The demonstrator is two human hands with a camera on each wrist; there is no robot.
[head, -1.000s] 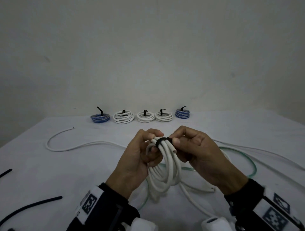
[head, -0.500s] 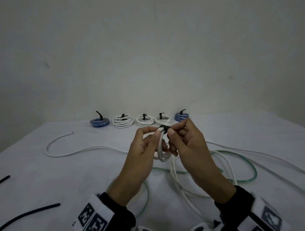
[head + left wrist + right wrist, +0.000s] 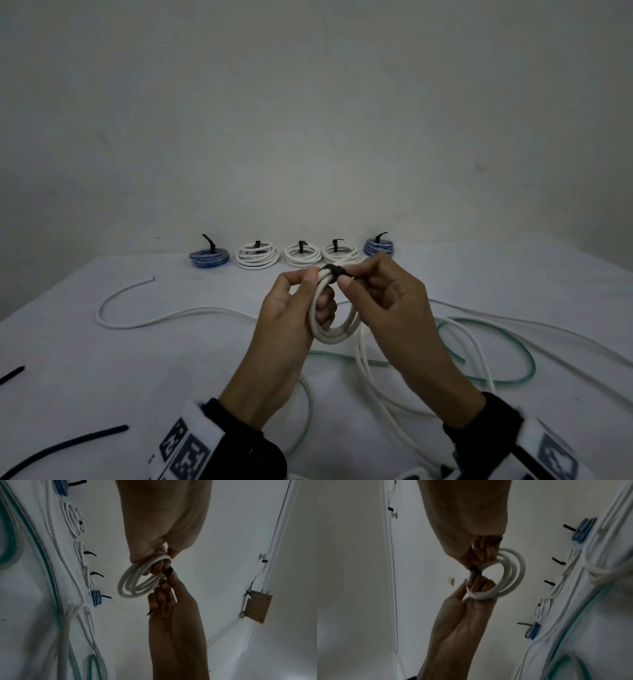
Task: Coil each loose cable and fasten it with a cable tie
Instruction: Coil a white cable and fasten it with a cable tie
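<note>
White cable loops make up the small coil [image 3: 334,329] held up above the counter [image 3: 102,370], with both hands on it. The left hand [image 3: 291,315] grips the coil's left side, fingers curled through the ring and thumb tip pressed against the top of the bundle. The right hand [image 3: 383,301] pinches the black cable tie [image 3: 333,270] that wraps the top of the coil, thumb and forefinger closed on it just right of the band; in the left wrist view the tie's free tail [image 3: 150,612] pokes out past the curled fingers of that hand.

Below the hands, loose white cable [image 3: 373,383] trails down from behind the coil and runs in loops across the counter, crossing a green cable [image 3: 513,346] that curves off to the right. Another long white cable [image 3: 144,318] arcs away on the left. Two black cables [image 3: 65,448] lie at the near left edge.

Along the far edge by the wall sit five finished coils in a row, each with a black tie standing up: a blue coil [image 3: 209,257] at the left end, three white coils [image 3: 303,255] in the middle, and a second blue coil [image 3: 379,246] at the right end.
</note>
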